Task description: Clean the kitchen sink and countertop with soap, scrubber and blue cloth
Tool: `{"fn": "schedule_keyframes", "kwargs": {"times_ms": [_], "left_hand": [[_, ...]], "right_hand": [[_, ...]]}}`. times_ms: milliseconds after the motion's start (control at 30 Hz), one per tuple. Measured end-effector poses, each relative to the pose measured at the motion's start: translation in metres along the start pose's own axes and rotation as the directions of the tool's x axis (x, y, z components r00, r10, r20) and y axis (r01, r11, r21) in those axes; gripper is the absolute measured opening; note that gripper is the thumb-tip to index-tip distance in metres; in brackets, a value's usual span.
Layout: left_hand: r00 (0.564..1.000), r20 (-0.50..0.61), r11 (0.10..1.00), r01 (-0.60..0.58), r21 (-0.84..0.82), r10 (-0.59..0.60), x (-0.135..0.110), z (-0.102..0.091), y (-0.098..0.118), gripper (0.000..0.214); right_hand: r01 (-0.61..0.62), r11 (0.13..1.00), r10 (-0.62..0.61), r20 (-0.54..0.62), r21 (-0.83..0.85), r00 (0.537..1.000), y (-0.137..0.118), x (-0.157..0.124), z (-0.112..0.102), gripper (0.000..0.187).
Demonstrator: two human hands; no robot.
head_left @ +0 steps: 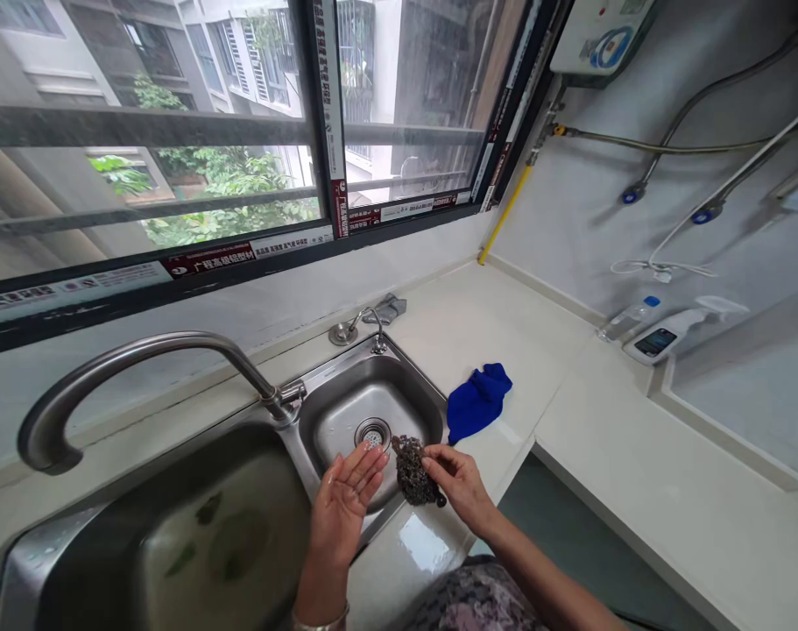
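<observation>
A dark, curly steel wool scourer (413, 473) is pinched between the thumb and fingers of my right hand (461, 486), over the front edge of the small sink basin (399, 399). My left hand (346, 504) is open beside it, palm up and wet, with its fingers stretched toward the drain (373, 433). Between my left fingertips and the scourer there is a small gap. A blue cloth (478, 403) lies crumpled on the counter just right of the small basin.
Cloudy water with dark green bits stands in the large basin (194, 543) at left, under a curved faucet (155, 342). A small spout (365, 320) and a grey cloth (386, 308) are behind the small basin. A plastic bottle (628, 320) and spray bottle (665, 337) lie at right.
</observation>
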State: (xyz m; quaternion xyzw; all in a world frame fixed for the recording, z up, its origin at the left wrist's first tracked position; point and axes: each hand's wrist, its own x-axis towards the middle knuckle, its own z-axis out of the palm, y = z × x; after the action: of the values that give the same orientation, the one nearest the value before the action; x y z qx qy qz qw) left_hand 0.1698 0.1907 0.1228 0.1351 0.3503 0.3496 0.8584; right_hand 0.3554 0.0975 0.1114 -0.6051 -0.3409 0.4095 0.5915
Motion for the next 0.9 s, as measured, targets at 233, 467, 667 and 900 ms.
{"fn": "schedule_keyframes", "kwargs": {"times_ms": [233,467,667,900], "left_hand": [[1.000,0.024,1.000,0.016,0.014,-0.016,0.003,-0.003,-0.008,0.040],[0.999,0.043,1.000,0.022,-0.013,-0.022,0.001,-0.003,-0.008,0.052],[0.999,0.010,0.994,0.035,-0.100,-0.034,0.000,0.001,-0.007,0.059],[0.998,-0.018,0.993,-0.060,-0.099,0.059,0.020,-0.057,0.012,0.061]], "right_hand": [[-0.018,1.000,0.018,-0.016,0.026,1.000,-0.003,0.000,0.002,0.049],[-0.004,0.999,0.006,-0.040,0.036,0.999,-0.001,0.001,-0.001,0.046],[-0.007,0.999,0.009,-0.038,0.047,0.999,-0.004,0.001,-0.004,0.046],[-0.044,0.998,0.046,-0.059,0.038,0.997,-0.001,-0.002,-0.010,0.051]]}}
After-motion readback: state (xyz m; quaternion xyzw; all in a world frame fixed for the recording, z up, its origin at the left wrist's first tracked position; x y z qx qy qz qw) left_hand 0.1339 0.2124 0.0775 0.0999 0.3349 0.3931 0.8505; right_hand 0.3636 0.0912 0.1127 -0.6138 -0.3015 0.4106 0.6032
